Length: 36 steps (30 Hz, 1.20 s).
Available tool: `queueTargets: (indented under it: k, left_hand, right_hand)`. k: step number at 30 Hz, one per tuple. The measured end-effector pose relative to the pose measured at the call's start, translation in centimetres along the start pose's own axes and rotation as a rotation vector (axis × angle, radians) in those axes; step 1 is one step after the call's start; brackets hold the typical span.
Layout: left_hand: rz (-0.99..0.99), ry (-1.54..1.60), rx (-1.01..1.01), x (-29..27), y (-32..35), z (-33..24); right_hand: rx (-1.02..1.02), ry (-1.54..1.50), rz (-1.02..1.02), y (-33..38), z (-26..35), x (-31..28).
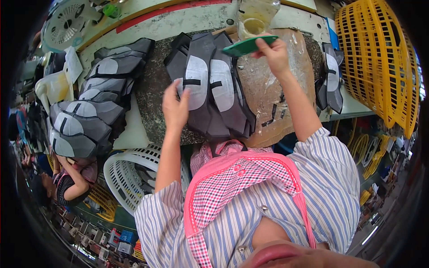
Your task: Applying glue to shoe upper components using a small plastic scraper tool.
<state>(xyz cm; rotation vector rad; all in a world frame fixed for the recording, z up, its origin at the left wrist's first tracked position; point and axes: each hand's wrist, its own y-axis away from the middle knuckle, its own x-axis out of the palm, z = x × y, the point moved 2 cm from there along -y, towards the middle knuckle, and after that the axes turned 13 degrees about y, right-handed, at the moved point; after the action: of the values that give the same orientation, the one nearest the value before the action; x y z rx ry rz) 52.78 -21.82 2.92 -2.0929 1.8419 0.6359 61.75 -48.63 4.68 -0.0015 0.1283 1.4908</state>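
Note:
My right hand point(273, 52) grips a flat green plate-like scraper point(249, 46), raised over the upper end of the stacked pieces. My left hand point(175, 106) rests at the left edge of a dark grey shoe-upper-like piece point(202, 114), its thumb and fingers apart. That piece has a pale oval patch point(197, 85) with a short black strip across it. Beside it on the right lies a similar piece point(222, 85), overlapping others beneath. A clear tub point(255, 24) with yellowish contents stands just beyond my right hand.
A stained brown cardboard sheet point(279, 98) lies right of the pieces. More grey pieces point(89, 102) are heaped at left, and a few point(331, 78) at right. A yellow basket point(377, 62) stands far right; a white basket point(129, 178) sits below the table's edge. Another person point(67, 183) works at left.

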Motion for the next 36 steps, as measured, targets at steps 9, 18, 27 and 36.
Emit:
queueTargets:
  k: [9,18,27,36]
  left_hand:
    - [0.058,-0.075,-0.185,2.5,-1.4,0.3]
    - [0.103,0.556,-0.534,2.3,-1.6,1.3]
    - [0.159,0.631,-0.612,1.8,-2.0,0.9]
    - [0.181,1.255,-0.209,-1.4,-3.0,-6.8]
  right_hand:
    - [-0.086,0.141,0.178,-1.4,-1.3,5.6]
    - [-0.134,0.395,0.297,-0.4,-3.7,6.6]
    - [-0.423,0.632,0.088,-0.4,-3.4,8.1]
    - [-0.692,1.233,-0.444,-5.4,-2.1,-1.8]
